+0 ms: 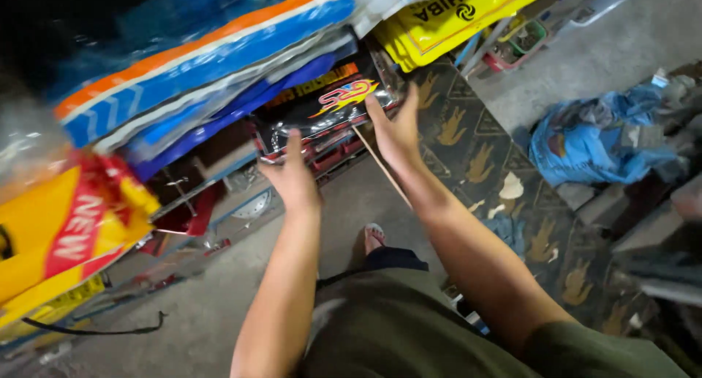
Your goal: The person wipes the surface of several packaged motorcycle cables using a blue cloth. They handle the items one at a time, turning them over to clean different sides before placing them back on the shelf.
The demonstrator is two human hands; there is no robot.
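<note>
Fingers [292, 145] of the left hand [292, 179] lie pressed together and stretched flat against the lower left edge of a glossy black package [322, 104] with a red-and-yellow flame design, while the right hand [397, 129], its fingers likewise straight and close together, presses the package's right edge. The package sits between the two palms, held flat on each side rather than pinched, and partly tucked under a stack of goods on a cluttered shelf [219, 202].

Just below the right hand, a thin pale stick [380, 166] slants down past the wrist. Directly above the fingers, blue, orange and white plastic-wrapped packs [197, 71] lie piled across the package. Up and to the right of the right hand rest yellow bags [453, 16] with dark lettering. Far to the left of the left hand, a yellow-and-red wrapped bundle [66, 232] bulges toward the camera, blurred.

To the right of the right forearm spreads a dark mat [482, 151] printed with golden hand-like shapes, and beyond it a crumpled blue bag [592, 140] lies on the grey concrete floor [607, 49]. Beneath both arms, the person's olive-green shorts [395, 327] and one sandalled foot [374, 237] show on the floor. A black cord [95, 328] curls at lower left.
</note>
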